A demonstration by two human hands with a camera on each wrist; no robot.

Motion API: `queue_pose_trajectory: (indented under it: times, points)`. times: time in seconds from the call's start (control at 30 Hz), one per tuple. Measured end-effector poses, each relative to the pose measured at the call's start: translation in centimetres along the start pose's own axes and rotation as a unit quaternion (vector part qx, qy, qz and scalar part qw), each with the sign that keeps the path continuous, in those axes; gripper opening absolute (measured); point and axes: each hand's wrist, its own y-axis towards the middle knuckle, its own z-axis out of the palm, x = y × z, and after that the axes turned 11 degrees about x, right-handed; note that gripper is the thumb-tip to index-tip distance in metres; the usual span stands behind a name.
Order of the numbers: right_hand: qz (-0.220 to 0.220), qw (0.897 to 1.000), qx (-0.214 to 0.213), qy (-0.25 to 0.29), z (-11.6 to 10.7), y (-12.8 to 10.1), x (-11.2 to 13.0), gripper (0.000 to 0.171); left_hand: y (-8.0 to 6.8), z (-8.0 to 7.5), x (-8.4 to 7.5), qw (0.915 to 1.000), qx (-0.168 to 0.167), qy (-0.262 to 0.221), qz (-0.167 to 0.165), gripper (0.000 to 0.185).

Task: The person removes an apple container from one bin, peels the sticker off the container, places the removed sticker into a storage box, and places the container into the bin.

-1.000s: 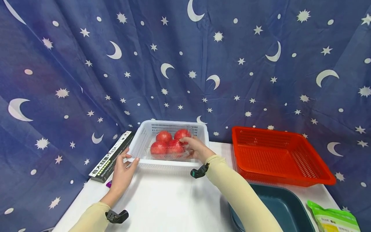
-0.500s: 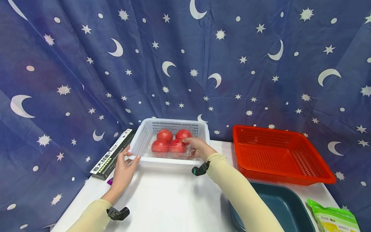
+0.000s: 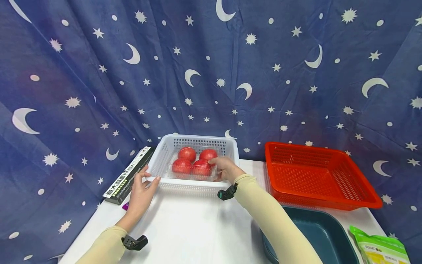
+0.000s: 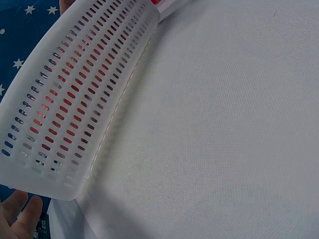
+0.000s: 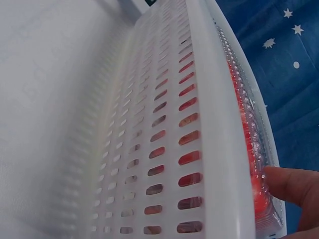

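I see a white table point(image 3: 194, 227) against a blue moon-and-star curtain point(image 3: 211, 73). White basket point(image 3: 184, 185) sits at the table's back edge, tomato pack point(image 3: 194, 167) inside. Left hand point(image 3: 140, 196) grips the basket's near-left corner; right hand point(image 3: 225, 168) grasps the pack.

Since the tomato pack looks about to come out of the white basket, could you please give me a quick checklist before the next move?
1. Right hand on the clear tomato pack: ok, its fingers touch the pack's side.
2. Grip fully closed around the pack: cannot tell, the underside is hidden.
3. Left hand steadying the white basket: ok, thumb and fingers at its near left corner.
4. Basket resting flat on the table: ok.
5. Red basket free to receive something: ok, nothing visible inside.
6. Pasta box clear of the basket: cannot tell, it lies close beside it.
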Motion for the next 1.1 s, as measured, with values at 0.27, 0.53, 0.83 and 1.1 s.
queue_pose_trajectory:
  times: [0.27, 0.53, 0.83, 1.1]
  points:
    - [-0.001, 1.000, -0.015, -0.006, 0.11, -0.10, -0.13, 0.057, -0.13, -0.06, -0.38, 0.9999, 0.006, -0.009, 0.002, 0.040]
    - [0.007, 1.000, -0.016, -0.007, 0.06, 0.02, 0.02, 0.059, -0.04, -0.08, -0.13, 0.9998, 0.008, -0.015, 0.007, 0.041]
    - [0.009, 1.000, -0.020, -0.019, 0.09, 0.17, -0.03, 0.055, 0.01, -0.08, 0.05, 0.9999, 0.003, -0.012, 0.005, 0.041]
    - [0.013, 0.999, -0.027, -0.029, 0.03, 0.19, -0.01, 0.054, -0.10, -0.05, 0.02, 0.9999, 0.006, -0.009, 0.000, 0.042]
